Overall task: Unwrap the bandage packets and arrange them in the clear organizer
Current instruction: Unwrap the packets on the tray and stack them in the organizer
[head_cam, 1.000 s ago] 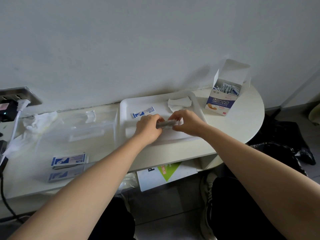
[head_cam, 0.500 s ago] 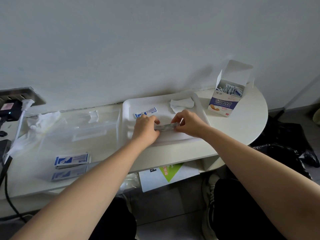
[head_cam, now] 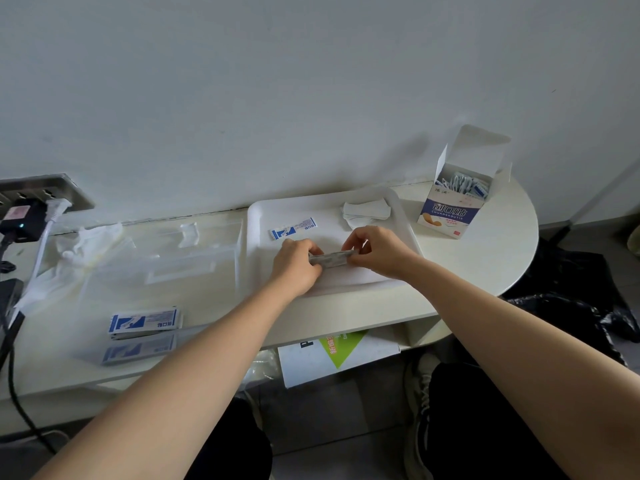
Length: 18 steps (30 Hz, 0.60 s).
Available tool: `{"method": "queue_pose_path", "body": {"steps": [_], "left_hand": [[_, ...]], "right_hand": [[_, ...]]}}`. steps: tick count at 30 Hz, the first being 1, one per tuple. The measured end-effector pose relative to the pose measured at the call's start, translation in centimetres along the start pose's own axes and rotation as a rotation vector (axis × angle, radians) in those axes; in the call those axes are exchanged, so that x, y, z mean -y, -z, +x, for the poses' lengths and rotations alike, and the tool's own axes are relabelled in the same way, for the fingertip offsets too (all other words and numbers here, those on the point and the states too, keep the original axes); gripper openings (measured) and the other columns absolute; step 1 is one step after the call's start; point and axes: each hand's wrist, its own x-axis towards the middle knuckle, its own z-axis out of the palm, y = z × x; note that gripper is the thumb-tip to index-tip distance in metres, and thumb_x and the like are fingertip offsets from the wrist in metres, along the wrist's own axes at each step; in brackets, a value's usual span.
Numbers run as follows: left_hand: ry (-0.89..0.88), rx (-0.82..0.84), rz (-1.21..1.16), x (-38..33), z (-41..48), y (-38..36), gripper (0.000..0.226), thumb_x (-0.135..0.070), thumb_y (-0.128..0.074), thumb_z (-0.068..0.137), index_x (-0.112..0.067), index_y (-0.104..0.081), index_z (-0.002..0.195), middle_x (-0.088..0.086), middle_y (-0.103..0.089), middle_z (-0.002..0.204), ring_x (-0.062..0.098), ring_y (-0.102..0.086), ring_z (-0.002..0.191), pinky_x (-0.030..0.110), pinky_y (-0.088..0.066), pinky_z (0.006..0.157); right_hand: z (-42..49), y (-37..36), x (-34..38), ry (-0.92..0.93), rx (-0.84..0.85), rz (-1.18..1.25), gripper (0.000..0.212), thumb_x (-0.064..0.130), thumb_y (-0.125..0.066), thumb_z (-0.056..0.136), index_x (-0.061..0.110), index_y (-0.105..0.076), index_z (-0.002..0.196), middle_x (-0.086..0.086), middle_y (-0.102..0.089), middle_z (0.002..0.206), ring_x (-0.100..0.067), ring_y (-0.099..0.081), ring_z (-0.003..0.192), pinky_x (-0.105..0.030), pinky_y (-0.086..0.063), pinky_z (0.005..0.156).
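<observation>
While two blue-and-white bandage packets lie near the front edge of the table, left hand and right hand each pinch an end of a greyish bandage packet over the white tray, long axis left-to-right, roughly level; bare tray floor surrounds it, a sealed packet and spent wrappers lying farther back
</observation>
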Motion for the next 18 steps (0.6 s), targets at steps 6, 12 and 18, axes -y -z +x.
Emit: {"method": "queue_pose_path", "body": {"steps": [6, 12, 18], "left_hand": [[-0.025, -0.010, 0.004, -0.8, -0.3, 0.9, 0.024, -0.012, -0.052, 0.088, -0.017, -0.062, 0.108, 0.006, -0.065, 0.109, 0.026, -0.058, 0.102, 0.027, -0.041, 0.079], [-0.095, -0.010, -0.001, -1.3, -1.2, 5.1, 0.026, -0.011, -0.044, 0.090, -0.019, -0.057, 0.110, 0.003, -0.070, 0.098, 0.026, -0.059, 0.076, 0.027, -0.044, 0.068], [-0.103, -0.065, 0.002, 1.2, -3.8, 11.4, 0.024, -0.007, -0.041, 0.089, -0.018, -0.062, 0.092, 0.003, -0.069, 0.083, 0.019, -0.053, 0.064, 0.027, -0.042, 0.060]], "right_hand": [[0.0, 0.2, 0.5, -0.020, -0.021, 0.032, 0.007, 0.005, -0.067, 0.080, 0.011, -0.068, 0.084, 0.006, -0.060, 0.066, -0.008, -0.052, 0.056, -0.017, -0.046, 0.056], [0.0, 0.7, 3.5, -0.028, -0.074, 0.183, 0.004, 0.009, -0.066, 0.082, 0.008, -0.066, 0.086, -0.004, -0.065, 0.069, -0.010, -0.058, 0.059, -0.018, -0.046, 0.054], [0.0, -0.4, 9.9, 0.118, -0.002, 0.278, 0.010, 0.018, -0.064, 0.088, 0.010, -0.067, 0.094, -0.002, -0.065, 0.072, -0.011, -0.058, 0.060, -0.021, -0.049, 0.057]]}}
